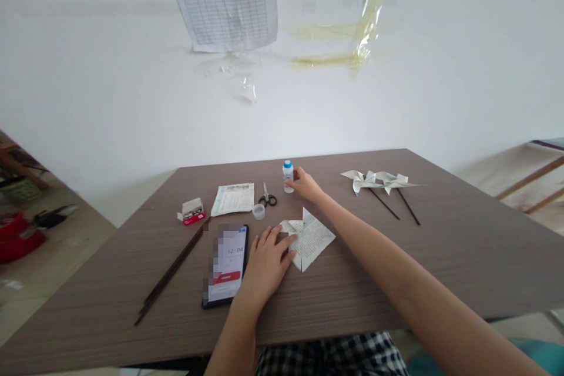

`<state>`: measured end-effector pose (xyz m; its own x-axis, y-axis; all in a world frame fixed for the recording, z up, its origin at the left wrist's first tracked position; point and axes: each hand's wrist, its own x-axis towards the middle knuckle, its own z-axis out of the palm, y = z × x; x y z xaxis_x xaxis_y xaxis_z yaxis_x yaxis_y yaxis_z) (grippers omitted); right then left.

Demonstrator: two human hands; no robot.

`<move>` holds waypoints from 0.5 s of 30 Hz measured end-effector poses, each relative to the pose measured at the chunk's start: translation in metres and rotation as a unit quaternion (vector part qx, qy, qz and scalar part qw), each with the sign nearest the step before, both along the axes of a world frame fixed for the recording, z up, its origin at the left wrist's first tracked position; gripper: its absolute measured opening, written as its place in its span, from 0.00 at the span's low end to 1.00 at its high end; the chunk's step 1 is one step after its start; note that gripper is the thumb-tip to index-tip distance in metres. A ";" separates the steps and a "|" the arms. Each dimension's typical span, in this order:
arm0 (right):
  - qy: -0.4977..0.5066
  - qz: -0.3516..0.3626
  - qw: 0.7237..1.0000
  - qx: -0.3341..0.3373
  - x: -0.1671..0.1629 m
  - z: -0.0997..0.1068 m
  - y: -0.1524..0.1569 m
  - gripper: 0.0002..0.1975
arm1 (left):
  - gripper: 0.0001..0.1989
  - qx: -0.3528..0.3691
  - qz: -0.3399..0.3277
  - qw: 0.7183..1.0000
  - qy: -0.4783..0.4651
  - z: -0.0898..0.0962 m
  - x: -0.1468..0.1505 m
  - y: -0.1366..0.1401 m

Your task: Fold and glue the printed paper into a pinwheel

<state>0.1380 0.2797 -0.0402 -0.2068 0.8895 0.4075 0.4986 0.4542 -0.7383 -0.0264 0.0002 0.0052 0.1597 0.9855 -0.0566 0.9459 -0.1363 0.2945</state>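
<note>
My right hand (307, 184) reaches across the table and has its fingers around a small white glue bottle (288, 177) with a blue cap, which stands upright. Under the fingertips of my left hand (270, 255) lies a square of printed paper (314, 239), cut in from its corners, with a flap folded in at the left. That hand is spread flat, its wrist close to a phone (227, 264). Behind the paper are black-handled scissors (267, 197) and a small clear round cap (258, 211).
Two paper pinwheels on dark sticks (386, 202) lie at the right. On the left are a small red and white box (192, 212), several dark sticks (170, 275) and a stack of printed paper (233, 198). A white wall (132, 100) stands behind the table (440, 258).
</note>
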 end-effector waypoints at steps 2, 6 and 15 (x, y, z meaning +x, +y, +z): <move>0.002 -0.014 1.000 -0.019 0.016 0.001 -0.004 0.14 | 0.27 -0.015 0.001 1.000 0.007 0.002 0.001 0.001; 0.011 -0.021 0.999 -0.039 0.047 0.006 -0.017 0.14 | 0.26 -0.006 0.006 1.000 0.010 0.001 0.001 0.002; 0.052 0.007 0.997 -0.051 0.100 -0.001 -0.063 0.16 | 0.26 0.007 0.006 1.000 0.005 -0.002 0.002 0.001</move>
<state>0.2380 0.2164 -0.0408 -0.1805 0.9251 0.3341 0.4122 0.3796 -0.8283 -0.0245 0.0011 0.0032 0.1475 0.9881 -0.0439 0.9503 -0.1292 0.2833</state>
